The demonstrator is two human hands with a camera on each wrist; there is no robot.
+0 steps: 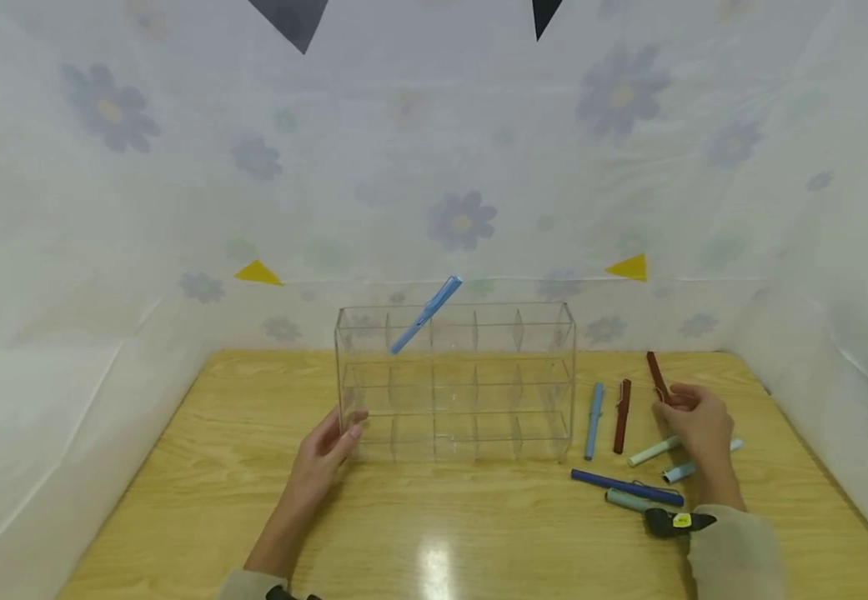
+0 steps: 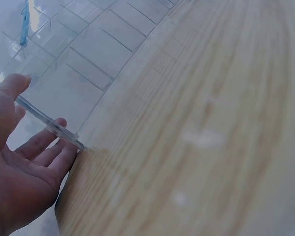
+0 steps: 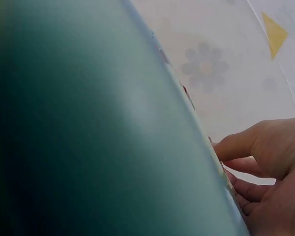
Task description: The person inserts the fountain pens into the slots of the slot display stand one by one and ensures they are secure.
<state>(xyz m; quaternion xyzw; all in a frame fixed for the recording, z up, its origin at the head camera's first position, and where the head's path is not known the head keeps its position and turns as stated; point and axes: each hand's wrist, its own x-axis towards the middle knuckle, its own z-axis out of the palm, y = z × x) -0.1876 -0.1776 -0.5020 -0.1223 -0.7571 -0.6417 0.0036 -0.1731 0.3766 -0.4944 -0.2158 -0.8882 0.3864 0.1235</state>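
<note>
A clear plastic organizer (image 1: 434, 414) with rows of compartments stands on the table. My left hand (image 1: 328, 450) holds its lower left side, thumb in front and fingers around the edge; the left wrist view shows this hand (image 2: 27, 162) at the clear wall. One blue pen (image 1: 426, 315) leans to the right in the organizer's top row, its upper end sticking out. At the right, my right hand (image 1: 699, 421) pinches the near end of a dark red pen (image 1: 655, 372). In the right wrist view a large blurred green surface (image 3: 103, 118) hides most of what the fingers hold.
Between organizer and right hand lie a blue pen (image 1: 594, 421) and another dark red pen (image 1: 623, 417). A pale green pen (image 1: 651, 452) and a light blue pen (image 1: 679, 472) lie by the right wrist. Nearer are a dark blue pen (image 1: 621, 485) and a grey-green pen (image 1: 629, 500).
</note>
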